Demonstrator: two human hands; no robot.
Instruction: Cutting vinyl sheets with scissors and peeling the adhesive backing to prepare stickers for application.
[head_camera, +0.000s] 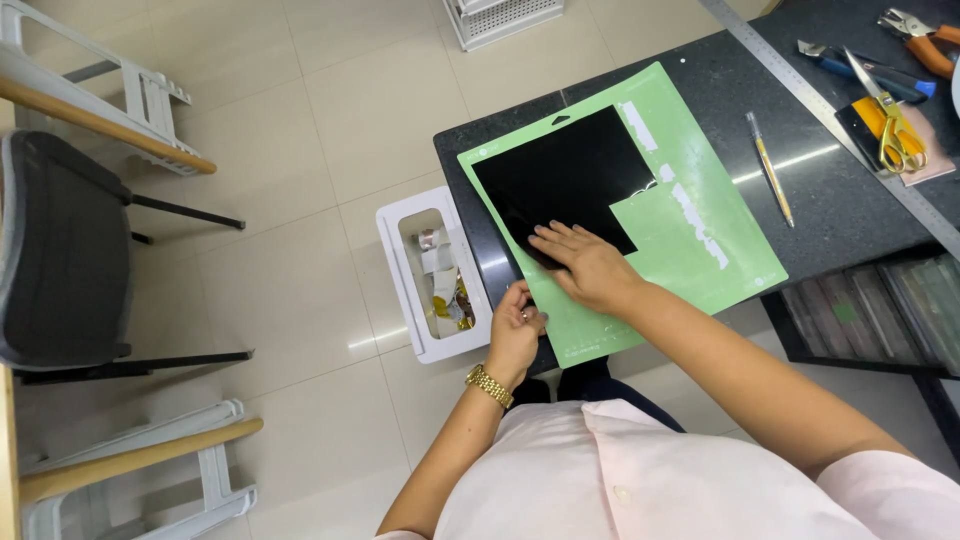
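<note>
One black sheet (565, 178) stuck on one green mat (700, 260), overhanging the dark table (850, 200) corner; right hand (585, 265) flat, fingers spread, pressing the sheet's near edge; left hand (515, 325) pinching the mat's edge; open floor (300, 250) leftward.

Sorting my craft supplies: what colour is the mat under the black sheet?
Light green mat, seen in the head view.

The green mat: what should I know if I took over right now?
Right hand: flat on the black sheet, pressing its near corner onto the green mat.
Left hand: at the mat's near edge, pinching something small; too small to tell what.
Done: part of the sheet is already off, leaving an L shape and white scraps.
Left: the black sheet is still stuck down.
Scissors and pen lie to the right.
</note>
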